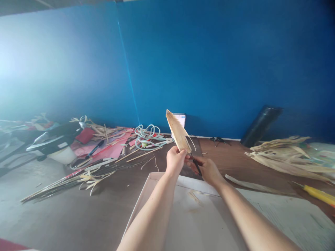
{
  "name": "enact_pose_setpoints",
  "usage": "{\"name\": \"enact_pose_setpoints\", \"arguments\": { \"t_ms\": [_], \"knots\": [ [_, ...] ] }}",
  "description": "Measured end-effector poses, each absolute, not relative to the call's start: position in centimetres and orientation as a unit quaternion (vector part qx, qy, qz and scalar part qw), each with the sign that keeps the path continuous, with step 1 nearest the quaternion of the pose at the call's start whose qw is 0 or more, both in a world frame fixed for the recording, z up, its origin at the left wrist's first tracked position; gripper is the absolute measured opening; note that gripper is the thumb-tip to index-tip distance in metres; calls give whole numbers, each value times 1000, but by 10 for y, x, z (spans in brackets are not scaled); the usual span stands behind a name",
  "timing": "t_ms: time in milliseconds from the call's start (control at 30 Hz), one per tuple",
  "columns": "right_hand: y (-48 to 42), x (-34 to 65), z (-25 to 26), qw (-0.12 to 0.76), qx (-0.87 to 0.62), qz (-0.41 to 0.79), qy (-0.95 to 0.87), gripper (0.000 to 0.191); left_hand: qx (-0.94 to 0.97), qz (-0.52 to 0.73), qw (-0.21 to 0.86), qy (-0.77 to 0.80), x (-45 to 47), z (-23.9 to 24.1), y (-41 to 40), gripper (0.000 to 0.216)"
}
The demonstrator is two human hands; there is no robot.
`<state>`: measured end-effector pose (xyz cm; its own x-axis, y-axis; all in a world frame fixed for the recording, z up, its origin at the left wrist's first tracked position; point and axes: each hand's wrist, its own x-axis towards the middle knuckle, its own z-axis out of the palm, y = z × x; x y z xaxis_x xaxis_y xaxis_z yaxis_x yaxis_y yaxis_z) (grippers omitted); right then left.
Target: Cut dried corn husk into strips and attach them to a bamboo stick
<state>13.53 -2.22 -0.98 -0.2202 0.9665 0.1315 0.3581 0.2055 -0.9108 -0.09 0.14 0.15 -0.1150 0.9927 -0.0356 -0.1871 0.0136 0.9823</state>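
My left hand [175, 161] pinches the lower end of a dry, tan corn husk [178, 131] and holds it upright above the table. My right hand [206, 169] is closed around a dark-handled tool [195, 164], probably scissors, whose tip meets the base of the husk. Thin strips hang from the husk's lower edge. Both hands are above the far edge of a white sheet [188, 216] that lies on the brown table [225, 157].
A pile of dried husks [282, 157] lies at the right, with a yellow-handled tool [319, 195] nearer me. Left of centre are pale coiled cord [149, 137], pink paper [110, 146], thin sticks [73, 177] and a black-and-white appliance [56, 143]. A black cylinder [260, 125] leans on the blue wall.
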Motion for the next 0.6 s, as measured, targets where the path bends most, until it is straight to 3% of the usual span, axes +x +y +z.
{"name": "enact_pose_setpoints", "arguments": {
  "t_ms": [600],
  "knots": [
    [-21,132,-19,380,-522,428,-632,39,422,608,413,530,-13,0,7,32]
  ]
}}
